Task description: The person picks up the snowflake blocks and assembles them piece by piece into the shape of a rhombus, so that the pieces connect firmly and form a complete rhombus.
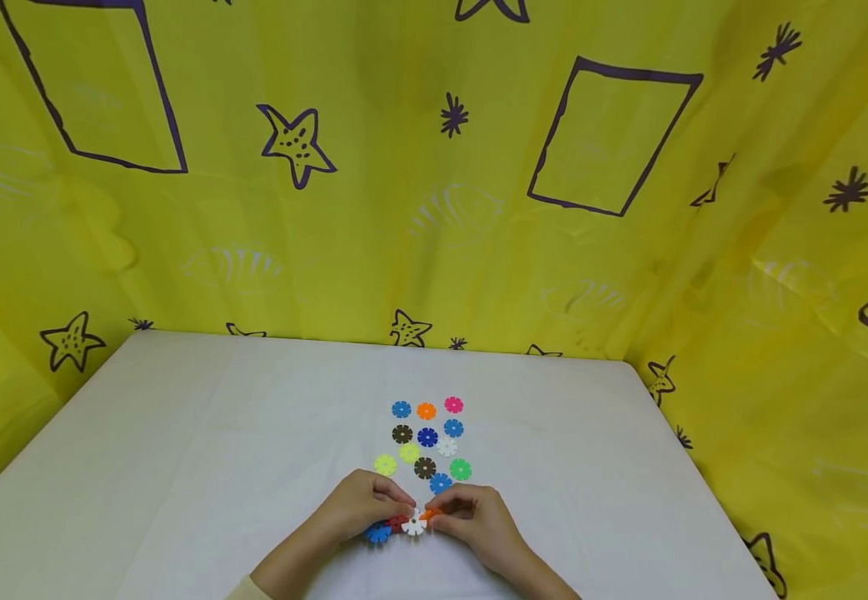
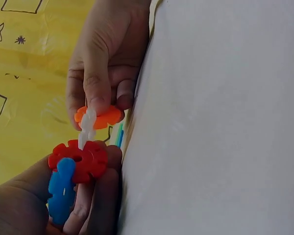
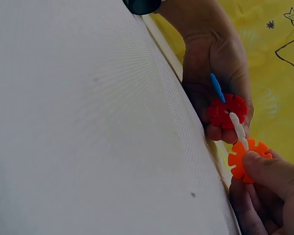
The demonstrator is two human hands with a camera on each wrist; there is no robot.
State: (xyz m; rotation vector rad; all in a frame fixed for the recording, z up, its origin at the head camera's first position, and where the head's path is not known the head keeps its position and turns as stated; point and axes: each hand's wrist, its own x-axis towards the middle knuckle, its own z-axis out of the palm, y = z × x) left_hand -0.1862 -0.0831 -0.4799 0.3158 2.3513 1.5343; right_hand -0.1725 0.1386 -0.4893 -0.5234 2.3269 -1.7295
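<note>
My left hand [image 1: 362, 504] grips a red notched interlocking disc [image 2: 90, 164], its fingers behind it in the left wrist view. A blue disc [image 2: 61, 191] joins the red one on one side, set at an angle to it. On the other side a white disc [image 1: 415, 525] stands edge-on in the red disc's slot. Between thumb and fingers, my right hand [image 1: 479, 521] pinches an orange disc [image 3: 245, 161]. The orange rim meets the far edge of the white disc; how deep their slots sit in each other I cannot tell.
Beyond the hands, several loose discs lie flat on the white table [image 1: 239, 467], among them a green disc [image 1: 461, 469], a pink disc [image 1: 453, 404] and a dark brown disc [image 1: 425, 467]. A yellow patterned curtain [image 1: 374, 242] hangs around the table's back and sides.
</note>
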